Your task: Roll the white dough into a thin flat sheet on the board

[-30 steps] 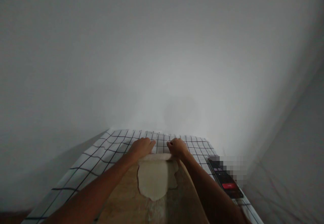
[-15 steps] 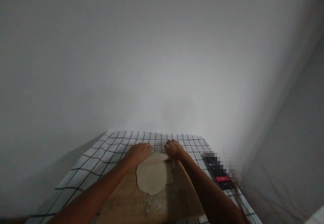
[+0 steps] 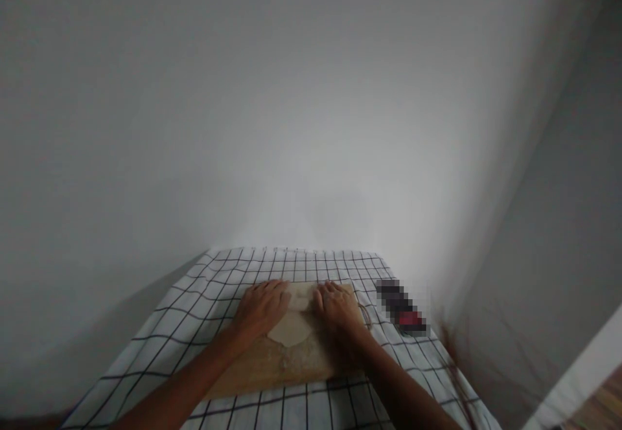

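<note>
A flat, pale sheet of dough lies on the wooden board. My left hand rests over its left side, palm down, fingers stretched forward and lying fairly flat. Over the right side is my right hand, also palm down with its fingers extended. Between the two hands runs a pale horizontal band at the far part of the dough; whether it is a rolling pin or a fold of dough, I cannot tell. Both hands hide parts of the dough's edges.
A white cloth with black grid lines covers the table, which meets a pale wall. Right of the board lies a phone, partly blurred out. A cord loop sits at the board's right edge. Thin dry stems stand at right.
Both hands have come back toward me from the board's far edge. Their curled fingers have stretched out flat. The board's far edge now shows, and my view has shifted slightly.
</note>
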`<state>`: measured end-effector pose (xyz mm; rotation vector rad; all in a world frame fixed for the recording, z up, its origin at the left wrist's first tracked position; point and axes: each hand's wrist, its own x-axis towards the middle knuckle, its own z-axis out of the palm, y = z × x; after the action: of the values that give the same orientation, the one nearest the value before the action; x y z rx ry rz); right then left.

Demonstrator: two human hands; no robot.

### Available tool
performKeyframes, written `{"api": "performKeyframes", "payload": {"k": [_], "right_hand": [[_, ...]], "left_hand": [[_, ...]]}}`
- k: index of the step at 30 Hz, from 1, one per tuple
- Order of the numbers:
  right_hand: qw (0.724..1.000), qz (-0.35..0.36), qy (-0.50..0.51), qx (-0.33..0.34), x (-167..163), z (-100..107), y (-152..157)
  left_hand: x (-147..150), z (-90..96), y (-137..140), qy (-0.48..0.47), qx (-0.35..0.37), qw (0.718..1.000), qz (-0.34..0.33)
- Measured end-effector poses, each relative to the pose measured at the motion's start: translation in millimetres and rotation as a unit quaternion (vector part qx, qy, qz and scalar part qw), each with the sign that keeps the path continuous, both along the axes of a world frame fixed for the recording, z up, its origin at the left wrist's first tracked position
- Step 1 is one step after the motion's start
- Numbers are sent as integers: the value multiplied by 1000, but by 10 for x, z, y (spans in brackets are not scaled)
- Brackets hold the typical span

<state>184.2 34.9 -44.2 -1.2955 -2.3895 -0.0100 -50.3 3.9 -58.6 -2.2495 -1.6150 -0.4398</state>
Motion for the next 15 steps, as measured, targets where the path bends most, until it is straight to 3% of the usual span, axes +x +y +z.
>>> {"api": "performKeyframes", "payload": {"k": [3, 6, 12, 15], "right_hand": [[1000, 3, 25, 1, 37, -50, -263], [999, 7, 34, 12, 57, -117, -477], [999, 27, 25, 39, 118, -97, -593], [995, 89, -30, 33, 170, 20, -557]], "left_hand": [[-25, -71, -142, -16, 41, 999, -24], [-19, -29, -290, -37, 50, 997, -34], [2, 124, -418, -28, -16, 999, -39], [27, 185, -377, -23, -59, 998, -12]]}}
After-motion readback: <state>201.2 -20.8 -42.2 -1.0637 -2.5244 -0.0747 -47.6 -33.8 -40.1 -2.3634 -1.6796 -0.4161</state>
